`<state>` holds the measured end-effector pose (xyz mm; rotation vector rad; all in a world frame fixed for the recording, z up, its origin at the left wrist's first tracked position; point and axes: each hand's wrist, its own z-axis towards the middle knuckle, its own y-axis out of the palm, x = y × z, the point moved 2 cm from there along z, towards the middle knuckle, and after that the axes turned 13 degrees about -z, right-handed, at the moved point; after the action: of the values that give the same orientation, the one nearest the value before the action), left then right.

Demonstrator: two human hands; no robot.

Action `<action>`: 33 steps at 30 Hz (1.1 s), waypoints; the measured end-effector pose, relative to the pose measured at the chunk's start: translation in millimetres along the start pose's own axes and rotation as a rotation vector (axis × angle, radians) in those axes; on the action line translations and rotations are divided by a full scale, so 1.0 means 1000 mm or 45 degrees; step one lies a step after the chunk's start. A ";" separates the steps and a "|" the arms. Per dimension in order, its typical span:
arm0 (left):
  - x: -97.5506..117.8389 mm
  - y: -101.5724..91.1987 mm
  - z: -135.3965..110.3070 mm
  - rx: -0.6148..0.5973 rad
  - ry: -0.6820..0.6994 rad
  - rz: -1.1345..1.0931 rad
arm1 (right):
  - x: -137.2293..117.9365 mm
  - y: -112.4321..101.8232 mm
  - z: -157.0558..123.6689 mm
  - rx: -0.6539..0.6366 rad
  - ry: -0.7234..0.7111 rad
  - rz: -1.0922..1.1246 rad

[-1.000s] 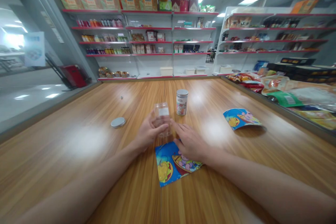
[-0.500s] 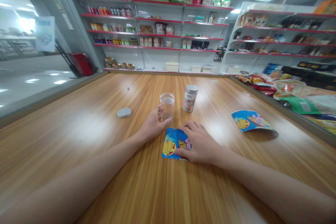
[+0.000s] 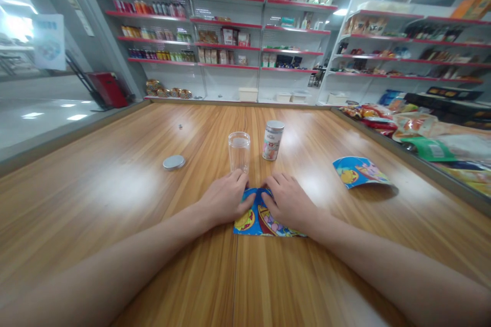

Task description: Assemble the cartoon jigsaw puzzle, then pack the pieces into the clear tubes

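A blue printed sheet (image 3: 247, 222) with cartoon food on it lies in front of me on the table. My left hand (image 3: 226, 197) grips its upper left part, thumb on the print and fingers curled at the far edge. On the upper right part, my right hand (image 3: 289, 201) holds the same sheet in a similar way. Just beyond my left fingers stands a clear, lidless jar (image 3: 239, 150), upright and apart from the sheet. A labelled can (image 3: 273, 142) with a silver lid is upright to the jar's right.
A silver lid (image 3: 174, 162) lies flat on the left of the wooden table (image 3: 126, 225). Another blue printed sheet (image 3: 360, 171), curled, rests at the right. Bagged goods (image 3: 433, 148) are beyond the table's right edge, and stocked shelves (image 3: 226, 48) stand behind.
My left hand has left the clear jar and come down onto the sheet. More of the sheet's print shows, reaching further right. The view has shifted slightly.
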<state>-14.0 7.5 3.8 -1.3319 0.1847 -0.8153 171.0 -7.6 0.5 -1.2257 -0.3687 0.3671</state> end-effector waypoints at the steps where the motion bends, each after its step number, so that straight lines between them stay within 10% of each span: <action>1: 0.002 0.000 0.000 0.007 -0.013 0.036 | -0.001 0.000 0.000 -0.003 0.036 -0.037; 33: 0.009 -0.002 -0.005 -0.189 0.425 -0.346 | -0.001 -0.009 -0.002 -0.024 -0.065 0.066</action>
<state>-11.0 -2.1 7.6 -1.3700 0.3369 -1.2752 171.8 -12.3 8.6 -1.2483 -0.3853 0.4411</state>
